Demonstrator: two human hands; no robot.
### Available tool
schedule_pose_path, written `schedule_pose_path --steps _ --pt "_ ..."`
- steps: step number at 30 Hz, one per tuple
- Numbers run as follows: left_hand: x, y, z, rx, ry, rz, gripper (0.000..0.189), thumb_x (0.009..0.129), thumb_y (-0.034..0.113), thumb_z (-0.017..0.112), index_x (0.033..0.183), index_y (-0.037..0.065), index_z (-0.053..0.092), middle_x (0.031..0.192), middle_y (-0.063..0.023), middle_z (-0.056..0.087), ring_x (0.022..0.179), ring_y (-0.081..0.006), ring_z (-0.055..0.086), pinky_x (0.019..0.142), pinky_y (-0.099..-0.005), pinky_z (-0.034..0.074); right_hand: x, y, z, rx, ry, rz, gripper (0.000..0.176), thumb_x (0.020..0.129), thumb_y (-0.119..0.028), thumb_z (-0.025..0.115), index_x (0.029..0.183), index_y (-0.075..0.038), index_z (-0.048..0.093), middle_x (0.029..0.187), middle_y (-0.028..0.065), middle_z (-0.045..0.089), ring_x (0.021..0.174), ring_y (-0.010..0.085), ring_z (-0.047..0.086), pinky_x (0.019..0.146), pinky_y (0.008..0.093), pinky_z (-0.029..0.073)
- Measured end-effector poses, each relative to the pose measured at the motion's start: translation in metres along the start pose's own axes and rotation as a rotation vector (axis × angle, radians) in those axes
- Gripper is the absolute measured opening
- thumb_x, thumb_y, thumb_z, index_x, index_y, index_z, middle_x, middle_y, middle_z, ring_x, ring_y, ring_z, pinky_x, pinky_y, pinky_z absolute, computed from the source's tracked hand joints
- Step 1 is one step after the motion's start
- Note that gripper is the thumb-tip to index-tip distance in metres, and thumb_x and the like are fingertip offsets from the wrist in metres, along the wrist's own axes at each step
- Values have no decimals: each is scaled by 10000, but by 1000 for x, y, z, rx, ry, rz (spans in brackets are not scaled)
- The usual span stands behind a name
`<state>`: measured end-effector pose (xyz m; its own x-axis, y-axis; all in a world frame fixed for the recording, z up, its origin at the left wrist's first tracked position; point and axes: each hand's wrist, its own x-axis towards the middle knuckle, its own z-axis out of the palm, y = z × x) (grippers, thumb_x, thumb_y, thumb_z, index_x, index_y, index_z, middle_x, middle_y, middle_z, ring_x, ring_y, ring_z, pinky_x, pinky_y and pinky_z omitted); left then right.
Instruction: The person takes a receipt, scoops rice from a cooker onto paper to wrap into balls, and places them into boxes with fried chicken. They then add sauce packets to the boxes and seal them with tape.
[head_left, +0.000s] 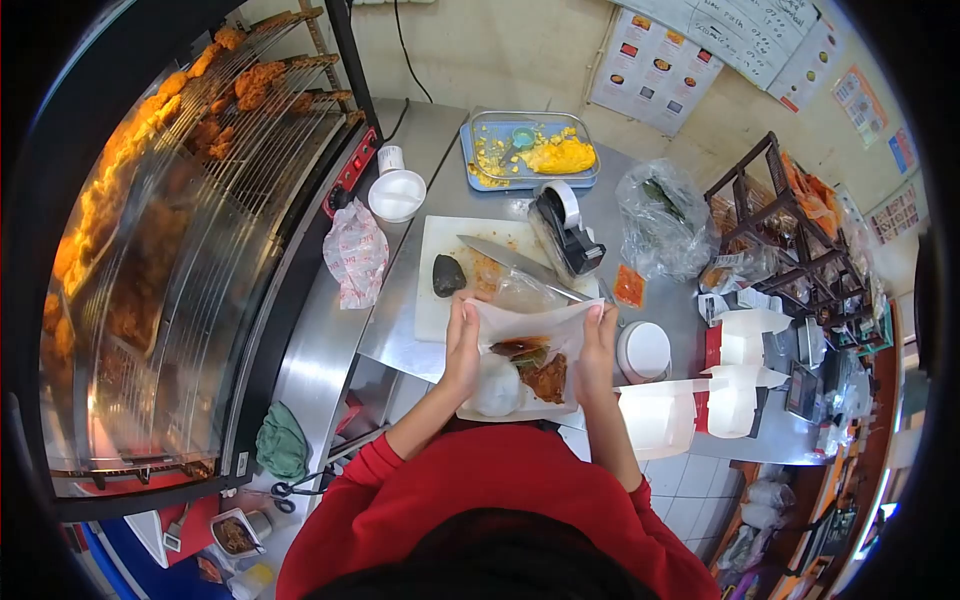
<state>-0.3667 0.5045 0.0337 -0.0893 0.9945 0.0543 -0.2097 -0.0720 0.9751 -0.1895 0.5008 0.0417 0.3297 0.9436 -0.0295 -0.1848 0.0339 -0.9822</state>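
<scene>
Both hands hold a white paper takeaway box open in front of my body. My left hand grips its upper left edge with the thumb on top, and my right hand grips the upper right edge the same way. Inside lie a rounded white portion, which looks like rice in clear wrap, a browned piece of meat, and some green and dark red food. Just beyond the box, a large knife rests on a white cutting board, with a dark lump and clear plastic beside it.
A heated glass cabinet of fried chicken stands left. Behind the board are a tape dispenser and a tray of yellow food. To the right are a white tub, a small red sauce packet, open boxes and a dark rack.
</scene>
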Motion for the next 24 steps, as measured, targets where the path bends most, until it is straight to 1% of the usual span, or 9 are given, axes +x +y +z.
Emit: schedule_pose_path --steps 2,5,6,8,9,15,19,22,24 --pt "4 -20 0 -218 -8 32 417 1000 370 296 1128 33 506 1033 -48 525 989 -119 481 877 -278 371 3 21 9 184 74 -39 376 974 -383 422 1060 -23 492 1173 71 475 1164 121 382 980 277 277" --pt "7 -3 -19 79 -100 -14 377 997 327 342 1059 19 550 963 -32 573 897 -115 531 791 -257 412 8 17 8 356 -85 -10 356 972 -335 453 1143 -23 478 1036 57 540 1078 126 464 959 275 323" --pt "15 -6 -30 142 -204 111 311 955 241 490 943 -48 605 915 -80 605 867 -148 561 770 -253 422 14 23 -6 90 -128 -17 329 961 -290 472 1147 -20 496 1007 67 563 1042 139 491 931 283 352" --pt "21 14 -35 309 -268 189 277 935 207 526 954 -48 633 866 -90 625 804 -145 574 714 -254 435 23 42 -49 -445 -210 -16 286 940 -201 509 1155 -14 532 947 86 609 970 166 544 875 299 411" --pt "25 25 -35 391 -303 229 262 924 191 544 959 -47 647 841 -95 635 772 -143 581 686 -254 442 21 29 -46 -440 -262 -114 268 934 -166 517 1147 -5 542 946 80 629 936 152 563 851 279 422" --pt "35 66 -22 537 -365 499 250 791 -39 582 1004 40 687 1045 -112 667 989 -240 640 850 -289 486 47 -30 -45 -524 -645 -531 370 801 84 551 1160 8 596 1158 157 617 951 208 644 838 277 476" --pt "49 47 -32 552 -494 734 329 751 -93 558 1015 57 684 1104 -109 647 1013 -251 634 868 -293 489 56 -30 -42 -494 -685 -625 384 813 60 527 1162 -74 617 1117 145 635 922 264 656 804 316 503" --pt "37 36 -34 345 -384 577 385 757 -115 515 1064 63 663 1147 -125 623 1030 -267 623 869 -312 492 38 -43 -31 -611 -444 -500 422 795 62 523 1193 -59 587 1099 175 629 897 309 656 771 339 510" --pt "9 44 -37 415 -237 225 447 770 -123 481 1145 78 618 1185 -138 599 1045 -288 613 875 -321 484 10 -41 -40 -828 -290 -377 437 782 65 527 1204 -40 570 1086 204 619 863 343 650 739 347 509"
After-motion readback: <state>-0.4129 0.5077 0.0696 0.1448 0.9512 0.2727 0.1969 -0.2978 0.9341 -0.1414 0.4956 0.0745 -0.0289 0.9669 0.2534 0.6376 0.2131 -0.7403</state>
